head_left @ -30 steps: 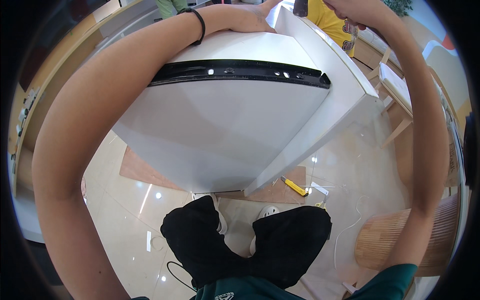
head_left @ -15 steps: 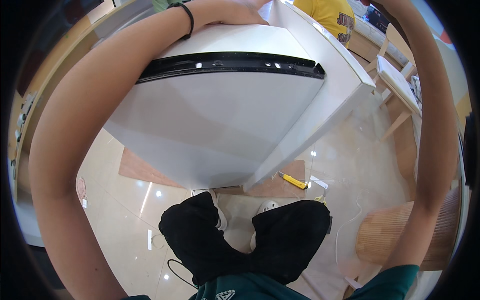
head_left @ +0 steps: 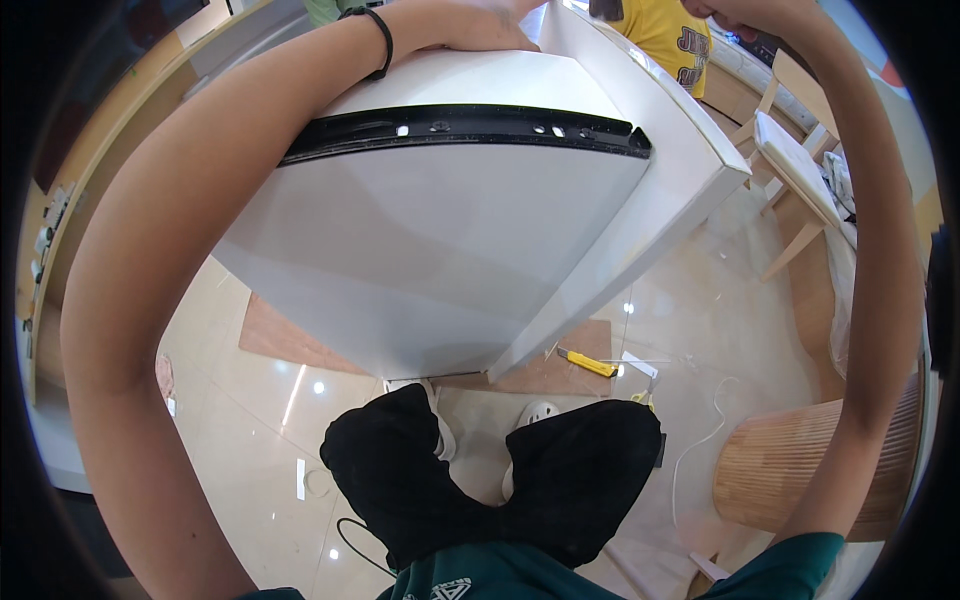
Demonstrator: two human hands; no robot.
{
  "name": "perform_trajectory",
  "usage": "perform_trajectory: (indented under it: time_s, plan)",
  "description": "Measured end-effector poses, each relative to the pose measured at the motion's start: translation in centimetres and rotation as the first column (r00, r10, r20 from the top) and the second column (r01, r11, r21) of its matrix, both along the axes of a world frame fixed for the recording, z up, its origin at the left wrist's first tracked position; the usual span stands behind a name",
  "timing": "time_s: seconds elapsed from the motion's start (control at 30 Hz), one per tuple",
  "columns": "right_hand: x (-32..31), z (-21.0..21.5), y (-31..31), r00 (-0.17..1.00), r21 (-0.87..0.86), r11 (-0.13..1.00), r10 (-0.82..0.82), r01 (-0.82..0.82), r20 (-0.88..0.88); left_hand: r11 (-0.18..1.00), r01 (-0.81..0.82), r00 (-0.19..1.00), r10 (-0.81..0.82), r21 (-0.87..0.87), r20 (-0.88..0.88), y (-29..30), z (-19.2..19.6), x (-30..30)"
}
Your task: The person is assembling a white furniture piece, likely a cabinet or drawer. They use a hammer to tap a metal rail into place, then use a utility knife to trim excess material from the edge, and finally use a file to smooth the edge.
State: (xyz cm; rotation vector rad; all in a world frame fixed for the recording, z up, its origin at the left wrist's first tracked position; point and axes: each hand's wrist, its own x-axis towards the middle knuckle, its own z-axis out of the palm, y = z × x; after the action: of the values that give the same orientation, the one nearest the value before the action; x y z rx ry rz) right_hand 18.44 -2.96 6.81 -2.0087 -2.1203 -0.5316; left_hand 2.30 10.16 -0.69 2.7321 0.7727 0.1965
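Observation:
A white furniture piece (head_left: 430,230), made of a broad panel with a raised side wall, stands tilted between my legs. Across its upper part runs a black metal rail (head_left: 480,128) with holes. My left hand (head_left: 490,25) grips the piece near its far edge, beside the side wall; the fingertips are partly hidden. A black band (head_left: 384,45) circles that wrist. My right hand (head_left: 728,15) is raised at the upper right, apart from the panel. Its fingers are curled closed, and the picture's edge cuts it off, so whatever it holds cannot be made out.
A yellow utility knife (head_left: 588,362) lies on brown cardboard (head_left: 530,377) near my feet. To the right stand a wooden chair (head_left: 790,150) and a ribbed wooden piece (head_left: 770,465). A person in a yellow shirt (head_left: 665,40) is beyond the panel.
My right hand has come slightly lower and further into view, its curled fingers now showing. A dark shape has appeared against the yellow shirt. The left hand and the white piece stay nearly still.

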Motion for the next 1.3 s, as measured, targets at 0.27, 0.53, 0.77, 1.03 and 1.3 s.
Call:
perform_trajectory:
  time_s: [0.27,0.53,0.77,1.03,1.3]
  plan:
    - [-1.6,0.7,-3.8,0.990,-0.054,0.990,-0.136,0.134,-0.034,0.997,-0.059,0.998,0.061,0.054,-0.026,0.6,-0.1,0.8]
    - [-1.9,1.1,-4.2,0.982,-0.153,0.970,-0.189,0.191,0.028,1.000,-0.023,1.000,0.023,-0.018,-0.013,0.6,-0.5,0.0]
    - [-1.7,0.8,-5.8,0.994,-0.128,0.990,-0.071,0.060,-0.082,0.997,-0.073,0.997,0.074,0.041,-0.019,0.0,-0.2,0.5]
    - [4.4,-4.8,-6.8,0.671,0.147,0.981,0.025,0.126,-0.741,0.875,-0.017,1.000,0.022,0.484,-0.004,1.2,0.7,1.6]
    - [11.0,-43.5,-14.1,-0.008,-0.079,0.851,-0.088,0.519,-0.996,0.652,0.220,0.896,-0.429,0.726,0.114,5.5,-3.7,0.9]
